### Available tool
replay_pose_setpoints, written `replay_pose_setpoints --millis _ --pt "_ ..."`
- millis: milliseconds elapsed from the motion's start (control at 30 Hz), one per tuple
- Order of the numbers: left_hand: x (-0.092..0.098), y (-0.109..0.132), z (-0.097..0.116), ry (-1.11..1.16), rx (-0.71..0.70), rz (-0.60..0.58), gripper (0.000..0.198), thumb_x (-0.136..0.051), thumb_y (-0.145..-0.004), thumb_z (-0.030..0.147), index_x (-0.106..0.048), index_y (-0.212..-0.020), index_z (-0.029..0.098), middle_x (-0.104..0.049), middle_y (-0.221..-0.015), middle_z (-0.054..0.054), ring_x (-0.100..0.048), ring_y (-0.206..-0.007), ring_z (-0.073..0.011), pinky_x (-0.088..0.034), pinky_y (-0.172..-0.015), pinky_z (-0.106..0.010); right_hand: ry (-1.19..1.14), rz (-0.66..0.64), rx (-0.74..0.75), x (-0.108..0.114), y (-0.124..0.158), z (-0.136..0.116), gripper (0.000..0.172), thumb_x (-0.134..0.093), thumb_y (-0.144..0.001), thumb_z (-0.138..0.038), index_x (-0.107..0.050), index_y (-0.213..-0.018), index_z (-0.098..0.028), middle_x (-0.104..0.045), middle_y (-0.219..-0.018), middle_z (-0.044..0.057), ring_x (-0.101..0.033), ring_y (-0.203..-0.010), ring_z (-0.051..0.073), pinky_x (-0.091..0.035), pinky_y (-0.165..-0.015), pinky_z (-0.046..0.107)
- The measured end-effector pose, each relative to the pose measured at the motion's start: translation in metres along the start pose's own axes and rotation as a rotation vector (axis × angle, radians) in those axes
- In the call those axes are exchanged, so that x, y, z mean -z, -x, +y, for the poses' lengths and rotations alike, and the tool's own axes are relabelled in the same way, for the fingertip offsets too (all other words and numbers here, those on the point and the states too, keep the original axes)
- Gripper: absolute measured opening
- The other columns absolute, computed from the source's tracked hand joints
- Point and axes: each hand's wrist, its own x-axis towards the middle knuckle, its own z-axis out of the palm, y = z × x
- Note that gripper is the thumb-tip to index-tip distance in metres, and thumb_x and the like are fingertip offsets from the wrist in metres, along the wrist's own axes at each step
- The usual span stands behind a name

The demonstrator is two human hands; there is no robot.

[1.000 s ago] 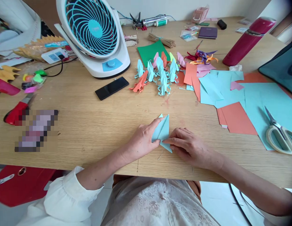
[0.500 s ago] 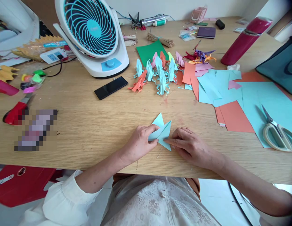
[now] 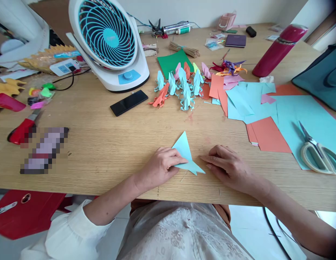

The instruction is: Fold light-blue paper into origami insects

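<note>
A folded piece of light blue origami paper (image 3: 183,147) lies on the wooden table in front of me, one tall point aimed away and a smaller forked end toward the lower right. My left hand (image 3: 164,164) is closed on its left side, fingers on top; the fingers cover part of the folds. To the right, my right hand (image 3: 230,166) rests on the table a short gap from the paper. Its fingers are loosely bent, index finger and thumb slightly apart, with nothing visible between them.
Beyond my hands stand several folded paper figures (image 3: 186,95). Blue sheets (image 3: 298,112), orange paper (image 3: 271,135) and scissors (image 3: 317,150) are at the right, with a red flask (image 3: 276,54) behind. A fan (image 3: 111,39), a black phone (image 3: 129,102) and a red-handled knife (image 3: 21,130) are leftward.
The front flap that stood up to the right is now folded down toward the lower right. My right hand has let go of the paper and drawn back to the right.
</note>
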Motion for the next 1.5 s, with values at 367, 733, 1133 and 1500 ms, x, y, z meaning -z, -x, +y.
replay_pose_setpoints --millis 367,733,1133,1500 --pt "0.013 0.014 0.016 -0.233 -0.138 -0.235 0.069 -0.052 -0.088 0.061 -0.052 -0.136 0.01 -0.058 -0.126 -0.016 -0.05 -0.112 -0.0313 -0.045 -0.1 -0.047 -0.024 0.02 -0.059 0.001 0.007 -0.004 0.035 -0.049 -0.097 -0.018 -0.06 -0.129 -0.021 -0.057 -0.102 0.011 -0.056 -0.094 0.022 -0.05 -0.081 0.04" --pt "0.002 -0.001 0.009 -0.428 -0.083 -0.165 0.04 -0.045 -0.099 0.028 -0.05 -0.133 0.008 -0.054 -0.134 -0.016 -0.053 -0.118 -0.0263 -0.047 -0.101 -0.039 -0.023 0.08 -0.1 0.003 0.016 -0.015 0.028 -0.046 -0.096 -0.013 -0.062 -0.118 -0.021 -0.058 -0.103 0.01 -0.057 -0.093 0.022 -0.046 -0.08 0.038" --pt "0.004 -0.004 0.009 -0.474 0.039 -0.25 0.081 -0.053 -0.087 0.063 -0.041 -0.144 0.007 -0.042 -0.15 -0.017 -0.047 -0.121 -0.034 -0.043 -0.101 -0.043 -0.134 0.217 -0.254 -0.008 0.033 -0.049 0.013 -0.051 -0.095 -0.016 -0.062 -0.089 -0.019 -0.06 -0.089 0.006 -0.055 -0.076 0.016 -0.043 -0.067 0.032" --pt "0.01 -0.005 0.008 -0.371 0.069 -0.089 0.047 -0.029 -0.103 0.033 -0.053 -0.134 0.006 -0.053 -0.141 -0.017 -0.05 -0.127 -0.0292 -0.042 -0.104 -0.045 0.288 -0.023 0.047 -0.049 0.009 -0.096 0.055 -0.047 -0.098 -0.039 -0.044 -0.143 -0.008 -0.04 -0.154 0.013 -0.033 -0.143 0.028 -0.029 -0.115 0.048"
